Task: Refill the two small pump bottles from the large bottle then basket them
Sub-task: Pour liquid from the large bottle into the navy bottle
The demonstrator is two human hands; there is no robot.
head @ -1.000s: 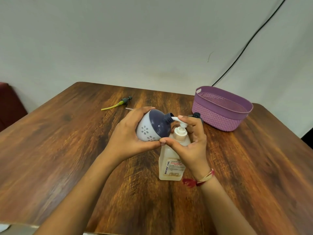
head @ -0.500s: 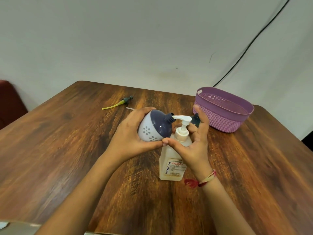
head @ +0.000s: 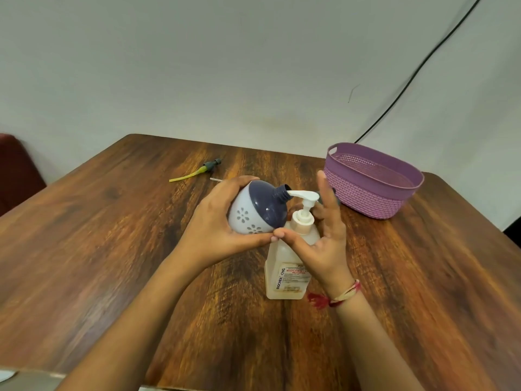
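The wooden table carries everything. On its far right sits the purple basket, with nothing in it as far as its inside shows, so the basketing is not yet done. The large bottle stands upright near the middle. Its white pump spout pokes into the open neck of one small pump bottle, which the left hand grips tilted on its side. The right hand is spread, fingers straight beside the pump head. I judge the first refill under way. A loose pump lies far left, unfitted, and the second small bottle cannot be made out.
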